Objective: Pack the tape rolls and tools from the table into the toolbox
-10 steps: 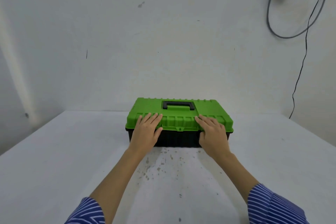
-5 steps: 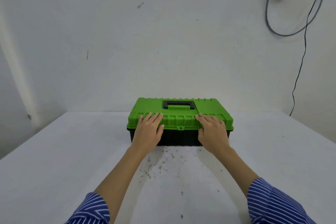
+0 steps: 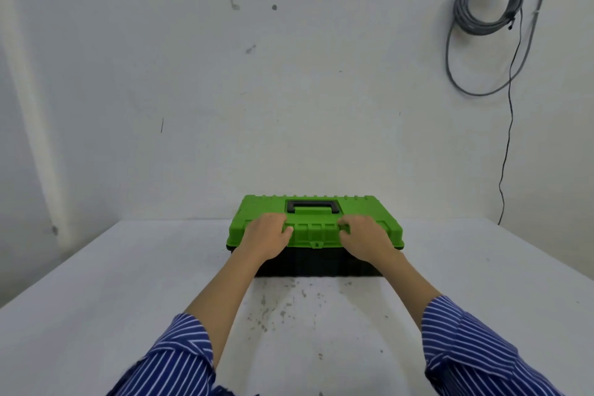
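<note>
The toolbox has a black base and a bright green lid lying down flat on it, with a black handle folded on top. It stands at the far middle of the white table, close to the wall. My left hand and my right hand are both on the lid's front part, either side of the centre latch tab. Their fingers curl onto the raised front ridge. No tape rolls or tools show on the table.
A grey cable coil hangs on the wall at the upper right, with a thin black wire running down to the table's far right corner. Dark specks mark the tabletop just in front of the toolbox.
My fingers lay flat and straight on the lid before; now they are curled on its front ridge. The view has dropped a little and the toolbox has stayed in place.
</note>
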